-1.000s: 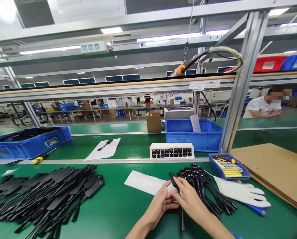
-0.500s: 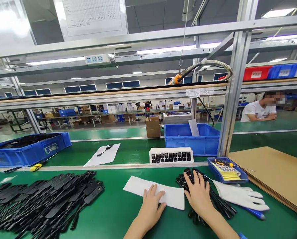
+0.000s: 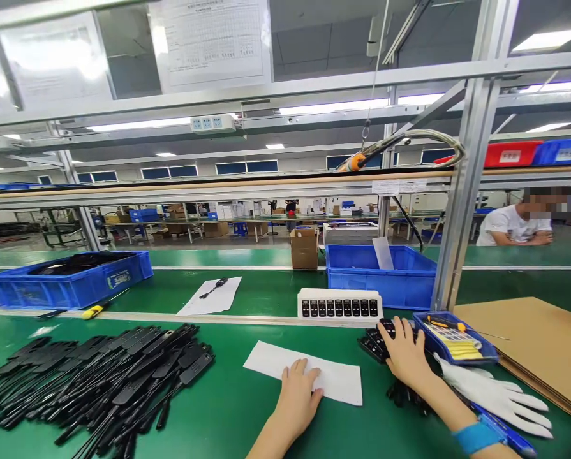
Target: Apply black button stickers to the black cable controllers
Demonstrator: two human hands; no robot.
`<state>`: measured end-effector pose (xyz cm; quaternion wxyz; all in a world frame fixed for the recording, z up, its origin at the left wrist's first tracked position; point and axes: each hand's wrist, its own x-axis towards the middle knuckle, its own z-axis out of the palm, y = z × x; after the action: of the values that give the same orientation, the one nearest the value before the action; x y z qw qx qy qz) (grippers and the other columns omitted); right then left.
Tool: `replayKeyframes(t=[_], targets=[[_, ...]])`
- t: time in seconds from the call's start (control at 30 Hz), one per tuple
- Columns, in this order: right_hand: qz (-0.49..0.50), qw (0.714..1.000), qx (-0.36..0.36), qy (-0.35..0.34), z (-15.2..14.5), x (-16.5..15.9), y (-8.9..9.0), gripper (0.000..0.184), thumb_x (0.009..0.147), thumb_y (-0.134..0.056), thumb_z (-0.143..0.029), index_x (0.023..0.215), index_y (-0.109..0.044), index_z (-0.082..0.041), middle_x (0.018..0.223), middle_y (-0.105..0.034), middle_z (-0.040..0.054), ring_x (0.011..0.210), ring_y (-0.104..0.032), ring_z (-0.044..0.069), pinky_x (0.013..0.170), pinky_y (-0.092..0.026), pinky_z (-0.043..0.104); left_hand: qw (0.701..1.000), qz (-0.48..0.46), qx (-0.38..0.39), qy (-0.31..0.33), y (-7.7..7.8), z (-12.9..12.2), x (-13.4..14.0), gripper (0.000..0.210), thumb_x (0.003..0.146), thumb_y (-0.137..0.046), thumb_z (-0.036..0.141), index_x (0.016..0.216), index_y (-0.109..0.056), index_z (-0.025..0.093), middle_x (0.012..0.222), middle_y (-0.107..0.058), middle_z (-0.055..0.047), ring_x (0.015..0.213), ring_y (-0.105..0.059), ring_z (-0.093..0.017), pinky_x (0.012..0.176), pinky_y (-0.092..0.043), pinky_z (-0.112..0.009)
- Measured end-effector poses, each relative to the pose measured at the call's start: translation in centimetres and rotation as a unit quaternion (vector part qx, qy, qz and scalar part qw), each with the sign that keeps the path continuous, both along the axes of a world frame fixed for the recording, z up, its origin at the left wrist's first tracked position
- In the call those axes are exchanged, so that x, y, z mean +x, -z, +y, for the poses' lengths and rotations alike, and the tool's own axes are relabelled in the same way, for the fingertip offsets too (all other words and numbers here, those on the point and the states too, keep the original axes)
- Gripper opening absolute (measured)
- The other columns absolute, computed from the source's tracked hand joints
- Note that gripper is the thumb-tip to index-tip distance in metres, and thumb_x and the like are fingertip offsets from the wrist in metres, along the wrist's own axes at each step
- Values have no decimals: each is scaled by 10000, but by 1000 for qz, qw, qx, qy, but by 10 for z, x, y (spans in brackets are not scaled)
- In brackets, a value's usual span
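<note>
My left hand lies on a blank white paper strip on the green bench, its fingers outstretched and apart. To the right, my right hand rests with spread fingers on top of a small pile of black, flat-headed devices with cables. The hand and forearm cover much of that pile. A larger heap of similar black cabled devices spreads across the left of the bench. Behind the strip stands a white holder with a row of small black pieces showing in its front.
Beside my right hand are a small blue tray with a screwdriver, a white glove and cardboard sheets. Blue bins and a paper sheet lie farther back. A metal post rises at right; a person sits beyond.
The view has shifted, so most things appear farther right. My right hand has moved rightward and slightly away, over the black devices. My left hand stays on the paper strip.
</note>
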<state>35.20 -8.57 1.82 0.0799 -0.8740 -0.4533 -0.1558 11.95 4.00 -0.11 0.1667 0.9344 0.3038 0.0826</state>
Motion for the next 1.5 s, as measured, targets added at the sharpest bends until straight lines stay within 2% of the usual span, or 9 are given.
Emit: replayKeyframes(t=[0.2, 0.3, 0.4, 0.6, 0.9, 1.0, 1.13, 1.33, 1.5], targets=[[174, 975, -58, -128, 31, -42, -9, 292, 691, -727, -246, 945, -648, -125, 993, -601, 138, 936, -593, 305, 791, -472, 379, 1000, -14, 3, -6, 3, 0, 0, 403, 812, -471, 280, 1202, -568, 240, 1377, -437, -133, 1316, -337, -289, 1082, -205, -535], [268, 951, -75, -135, 46, -46, -2, 287, 491, -821, -203, 692, -629, -133, 786, -625, 93, 783, -621, 308, 668, -483, 359, 1000, -13, 6, -17, 6, -1, 2, 460, 792, -496, 274, 1247, -532, 219, 1383, -432, -135, 1317, -338, -286, 1087, -211, -526], [378, 909, -51, -166, 57, -43, -7, 157, 572, -749, -162, 597, -594, -156, 543, -575, -5, 584, -612, 206, 521, -452, 258, 999, -15, 13, -36, 7, 0, 5, 608, 769, -526, 248, 1362, -405, 183, 1463, -314, -160, 1376, -223, -300, 1101, -159, -544], [539, 803, 190, -167, 78, 0, -60, 191, 878, -474, -182, 993, -619, -135, 597, -586, -24, 455, -530, 103, 383, -394, 179, 993, -75, 80, -34, -3, -3, 5, 689, 787, -464, 168, 1439, -243, 161, 1533, -72, -154, 1404, 11, -303, 1107, -102, -583], [558, 670, 490, -15, 93, 102, -111, 195, 947, -534, -306, 1024, -574, -131, 878, -598, 18, 637, -580, 106, 544, -510, 233, 997, -67, 43, -12, 2, -6, 6, 683, 765, -489, 138, 1419, -294, 162, 1530, -52, -175, 1394, 32, -333, 1108, -95, -594], [533, 694, 483, -30, 98, 108, -108, 246, 960, -499, -352, 1051, -564, -133, 900, -602, 30, 690, -601, 129, 589, -528, 268, 996, -85, 32, 0, 11, -4, 6, 655, 782, -489, 175, 1412, -308, 171, 1532, -40, -172, 1394, 32, -341, 1106, -88, -602], [470, 785, 396, -80, 122, 97, -86, 277, 922, -530, -389, 927, -587, -117, 822, -608, 52, 742, -615, 174, 649, -535, 321, 996, -85, 14, 13, 17, -2, 6, 648, 802, -483, 247, 1416, -297, 155, 1528, -19, -193, 1390, 51, -354, 1096, -66, -622], [251, 933, 200, -165, 161, 69, -39, 344, 496, -844, -259, 734, -611, -176, 825, -570, 65, 964, -531, 322, 841, -432, 447, 997, -77, -19, 18, 16, 1, 7, 645, 801, -478, 281, 1410, -307, 157, 1529, 11, -186, 1390, 69, -355, 1087, -41, -638], [80, 972, 96, -201, 173, 67, -25, 335, 577, -776, -261, 849, -594, -192, 961, -540, 110, 987, -498, 350, 809, -399, 469, 996, -74, -33, 22, 14, 4, 7, 660, 784, -508, 300, 1400, -325, 147, 1525, 15, -197, 1388, 71, -365, 1076, -20, -657]])
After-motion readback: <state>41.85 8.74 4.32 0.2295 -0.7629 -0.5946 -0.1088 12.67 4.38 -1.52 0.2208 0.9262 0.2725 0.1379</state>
